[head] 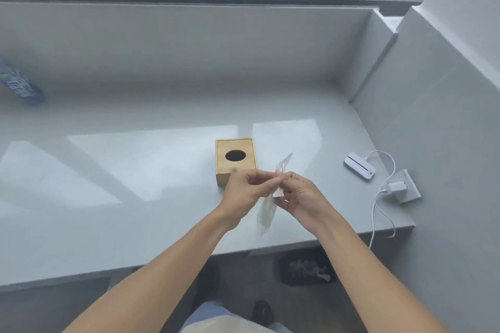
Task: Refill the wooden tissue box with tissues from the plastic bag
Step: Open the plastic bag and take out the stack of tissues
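A square wooden tissue box (pixel 235 161) with a dark oval hole in its lid stands on the grey ledge (pixel 135 197). Just in front of it, both hands hold a thin clear plastic bag (pixel 266 215) in the air. My left hand (pixel 243 192) pinches the bag's upper part from the left. My right hand (pixel 300 196) grips the same part from the right. The bag's top corner sticks up between the hands, and its lower end hangs down below them. What the bag holds is too blurred to make out.
A white device (pixel 359 166) with a cable lies at the right, next to a charger plugged into a wall socket (pixel 400 186). A blue packet (pixel 20 84) lies at the far left. The ledge's front edge runs just below my hands; a dark bin (pixel 305 269) stands on the floor.
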